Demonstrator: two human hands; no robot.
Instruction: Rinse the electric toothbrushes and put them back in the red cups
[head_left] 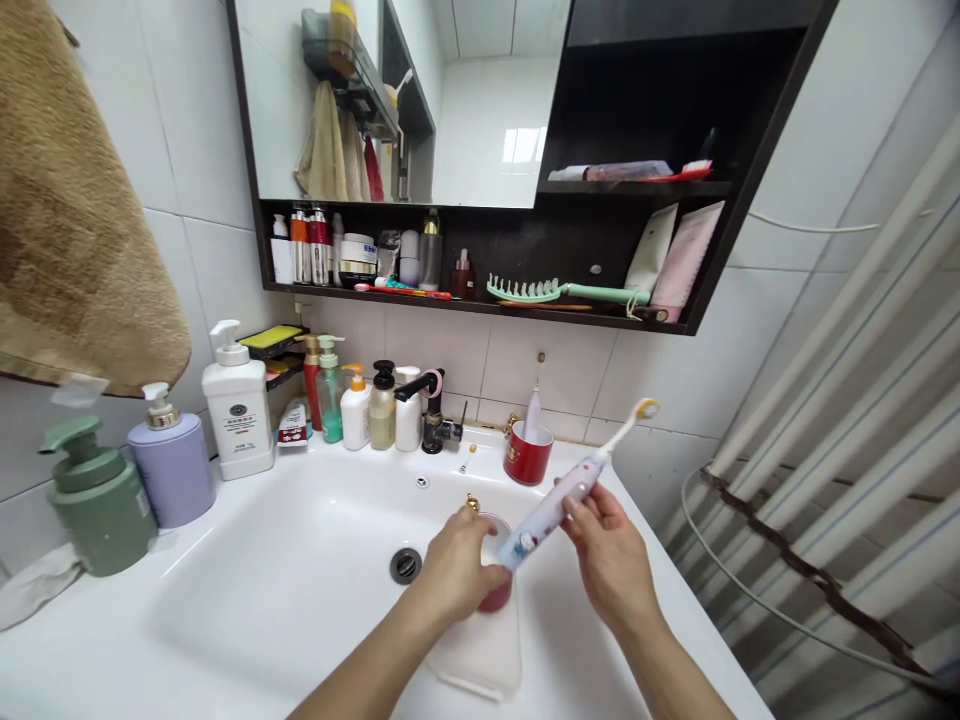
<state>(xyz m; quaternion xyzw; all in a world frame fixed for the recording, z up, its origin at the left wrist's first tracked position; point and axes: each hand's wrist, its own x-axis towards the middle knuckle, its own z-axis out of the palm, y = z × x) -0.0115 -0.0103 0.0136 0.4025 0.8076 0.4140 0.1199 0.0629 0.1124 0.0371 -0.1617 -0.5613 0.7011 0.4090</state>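
Note:
My right hand (611, 545) is closed around the handle of a pale electric toothbrush (546, 515) with a printed pattern. The brush tilts, its yellowish-bristled head up to the right and its base down to the left. My left hand (457, 570) grips a red cup (496, 598) with a pale inside, low over the sink. The toothbrush base is beside the left thumb, near the cup's rim; whether they touch I cannot tell. Beneath the cup lies a whitish, translucent flat box or tray (480, 655) in the sink (300, 590).
A second red cup (527, 462) holding a pink toothbrush (533, 415) stands on the back rim, right of the black faucet (433, 415). A small brush head (469, 458) lies nearby. Several pump bottles (238, 410) line the left and back. Above hangs a mirrored cabinet (472, 310).

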